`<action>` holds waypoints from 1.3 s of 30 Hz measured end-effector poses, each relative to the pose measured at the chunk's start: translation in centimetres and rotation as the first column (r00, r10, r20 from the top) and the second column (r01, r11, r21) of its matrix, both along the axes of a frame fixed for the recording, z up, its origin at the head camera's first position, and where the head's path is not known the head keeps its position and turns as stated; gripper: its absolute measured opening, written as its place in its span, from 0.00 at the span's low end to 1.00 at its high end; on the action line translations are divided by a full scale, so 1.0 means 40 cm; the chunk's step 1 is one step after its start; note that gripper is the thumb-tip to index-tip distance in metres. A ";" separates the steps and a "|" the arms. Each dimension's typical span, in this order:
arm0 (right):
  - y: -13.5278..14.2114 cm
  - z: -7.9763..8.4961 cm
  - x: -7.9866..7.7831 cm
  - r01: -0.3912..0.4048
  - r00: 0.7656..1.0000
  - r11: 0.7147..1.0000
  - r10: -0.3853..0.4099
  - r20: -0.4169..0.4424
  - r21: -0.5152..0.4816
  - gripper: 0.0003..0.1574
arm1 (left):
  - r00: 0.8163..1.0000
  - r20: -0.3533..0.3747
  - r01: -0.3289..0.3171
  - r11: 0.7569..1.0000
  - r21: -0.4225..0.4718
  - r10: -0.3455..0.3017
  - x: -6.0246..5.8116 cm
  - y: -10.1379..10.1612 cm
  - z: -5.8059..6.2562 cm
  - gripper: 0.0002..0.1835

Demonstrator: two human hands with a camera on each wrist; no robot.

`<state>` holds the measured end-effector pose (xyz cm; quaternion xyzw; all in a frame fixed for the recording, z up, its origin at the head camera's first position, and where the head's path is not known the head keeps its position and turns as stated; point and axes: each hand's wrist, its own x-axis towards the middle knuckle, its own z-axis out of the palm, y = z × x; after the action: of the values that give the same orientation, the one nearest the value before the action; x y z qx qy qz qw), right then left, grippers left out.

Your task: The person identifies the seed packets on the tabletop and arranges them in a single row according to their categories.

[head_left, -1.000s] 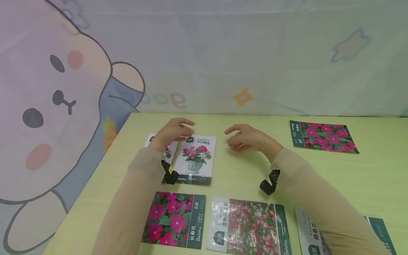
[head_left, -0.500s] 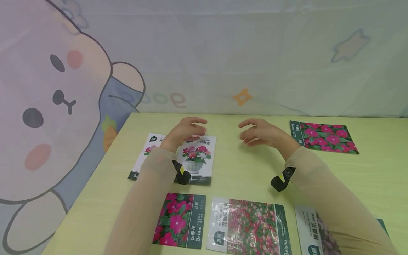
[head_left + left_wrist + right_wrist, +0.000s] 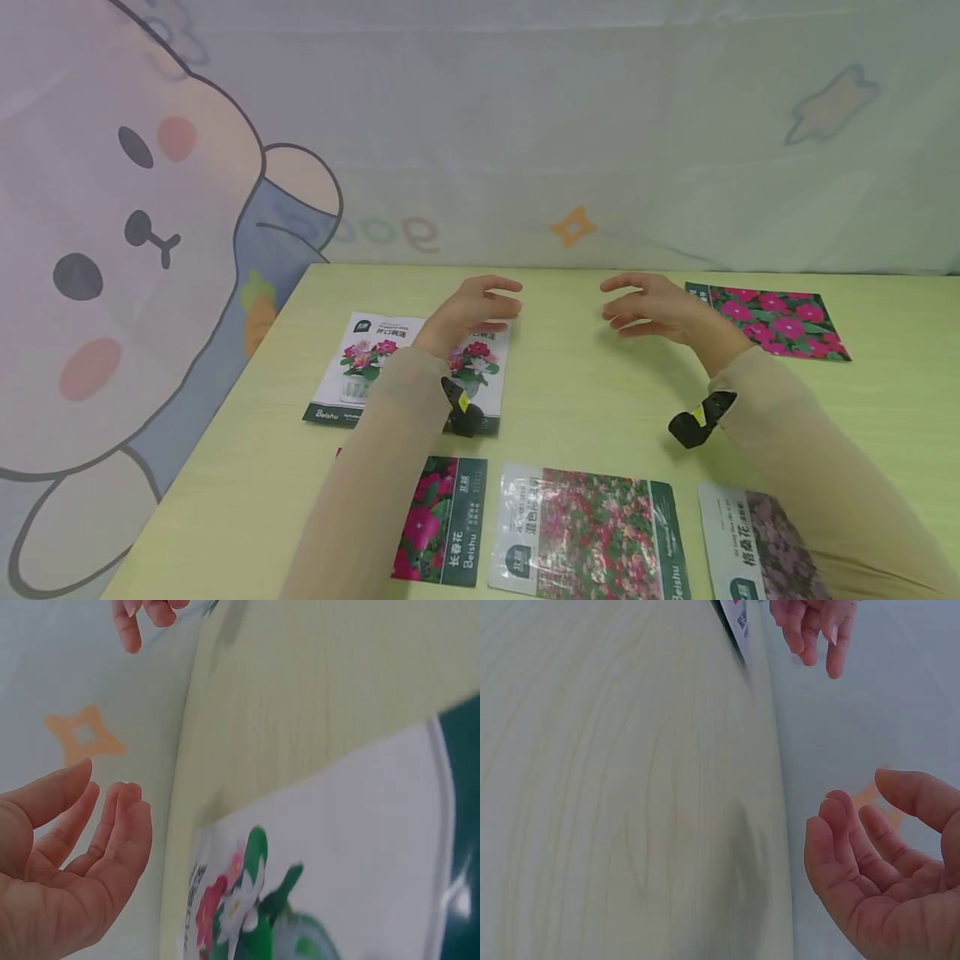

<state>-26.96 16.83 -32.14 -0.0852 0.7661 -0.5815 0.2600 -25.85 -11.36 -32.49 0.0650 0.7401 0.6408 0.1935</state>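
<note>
My left hand [image 3: 468, 315] hovers over the right one of two white seed packets, its fingers loosely bent around air. That packet [image 3: 491, 392] and its twin [image 3: 360, 358] lie side by side and show potted flowers. To the right my right hand [image 3: 660, 310] is held above the bare tabletop, relaxed and holding nothing, its shadow on the table below. Close to its wrist lies a seed packet with pink flowers [image 3: 787, 325]. In the left wrist view the left hand [image 3: 82, 862] has thumb and fingers apart; in the right wrist view the right hand [image 3: 892, 877] looks alike.
Along the near side of the yellow table [image 3: 585, 400] lie a pink-flower packet [image 3: 420, 525], a mixed-flower packet [image 3: 592, 533] and a purple-flower packet [image 3: 772, 542], the first and last partly under the sleeves. A printed cloth backdrop [image 3: 480, 125] stands behind the table.
Both hands have moved to the right over the table, still empty. The left forearm has uncovered the left potted-flower packet and now covers more of the near pink-flower one. The packets stay put.
</note>
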 end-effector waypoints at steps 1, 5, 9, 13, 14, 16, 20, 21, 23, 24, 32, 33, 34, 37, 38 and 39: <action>0.007 -0.001 0.000 0.005 1.000 1.000 -0.005 0.001 -0.002 0.38 | 1.000 0.003 0.003 1.000 0.003 -0.003 0.000 0.007 -0.001 0.25; 0.039 -0.003 0.001 0.021 1.000 1.000 -0.021 0.005 -0.001 0.38 | 1.000 0.024 0.012 1.000 0.013 -0.012 -0.004 0.038 -0.009 0.25; 0.077 -0.007 0.001 0.033 0.999 0.999 -0.033 -0.003 0.023 0.38 | 0.999 0.046 0.002 0.999 0.035 -0.003 -0.008 0.073 -0.022 0.25; 0.115 -0.014 0.003 0.058 0.998 0.998 -0.058 0.000 0.016 0.36 | 0.999 0.051 0.006 0.999 0.044 -0.009 -0.008 0.110 -0.034 0.25; 0.124 -0.016 0.004 0.068 0.998 0.998 -0.068 0.003 0.007 0.35 | 0.999 0.050 0.013 0.999 0.041 -0.015 -0.008 0.118 -0.036 0.25; 0.143 -0.019 0.004 0.079 0.997 0.997 -0.079 0.005 -0.013 0.32 | 0.998 0.054 0.037 0.998 0.042 -0.039 -0.007 0.134 -0.042 0.24; 0.187 -0.022 0.006 0.100 0.995 0.994 -0.100 0.009 -0.042 0.25 | 0.994 0.067 0.083 0.996 0.045 -0.086 -0.002 0.160 -0.054 0.24; 0.200 -0.022 0.007 0.107 0.994 0.993 -0.106 0.012 -0.050 0.23 | 0.993 0.071 0.093 0.995 0.046 -0.096 0.000 0.165 -0.056 0.24; 0.228 -0.023 0.011 0.132 0.991 0.989 -0.130 0.027 -0.072 0.19 | 0.991 0.072 0.106 0.993 0.048 -0.109 0.002 0.175 -0.062 0.24; 0.243 -0.023 0.013 0.145 0.989 0.986 -0.142 0.038 -0.088 0.16 | 0.991 0.067 0.114 0.992 0.047 -0.117 0.002 0.179 -0.063 0.24; 0.322 -0.042 0.033 0.213 0.975 0.963 -0.197 0.107 -0.168 0.17 | 0.986 0.061 0.155 0.987 0.041 -0.158 0.000 0.218 -0.077 0.23; 0.328 -0.045 0.034 0.220 0.972 0.960 -0.203 0.115 -0.171 0.17 | 0.985 0.067 0.156 0.987 0.043 -0.158 0.000 0.223 -0.078 0.23; 0.336 -0.048 0.036 0.227 0.970 0.957 -0.207 0.125 -0.179 0.17 | 0.985 0.070 0.154 0.987 0.042 -0.157 0.000 0.228 -0.079 0.22; 0.360 -0.052 0.039 0.245 0.966 0.952 -0.223 0.132 -0.184 0.17 | 0.985 0.071 0.153 0.987 0.039 -0.156 0.000 0.241 -0.077 0.22; 0.370 -0.051 0.041 0.250 0.965 0.950 -0.228 0.131 -0.189 0.17 | 0.985 0.073 0.152 0.988 0.041 -0.154 0.000 0.246 -0.076 0.22; 0.380 -0.051 0.042 0.258 0.963 0.946 -0.235 0.133 -0.197 0.17 | 0.985 0.076 0.150 0.988 0.046 -0.153 -0.001 0.250 -0.076 0.22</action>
<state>-25.29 32.01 -34.17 0.0154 0.6892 -0.6916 0.2155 -25.89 -1.34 -35.52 0.0994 0.7116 0.6411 0.2696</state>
